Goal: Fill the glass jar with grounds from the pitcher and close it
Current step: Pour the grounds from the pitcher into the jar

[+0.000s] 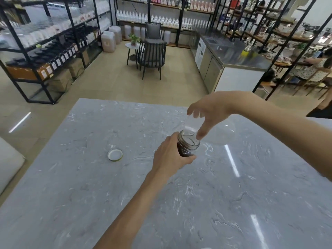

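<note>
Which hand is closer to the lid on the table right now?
Left. The left hand grips the glass jar, just right of the lid lying on the table. The right hand hovers above the jar's mouth, farther from the lid.

The grey marble-patterned table (233, 203) carried a white-faced lid (115, 155) lying flat, well left of the glass jar (188, 144), which perhaps rested there.

Lid (115, 155) lies on the table (233, 203), left of jar (188, 143).
</note>
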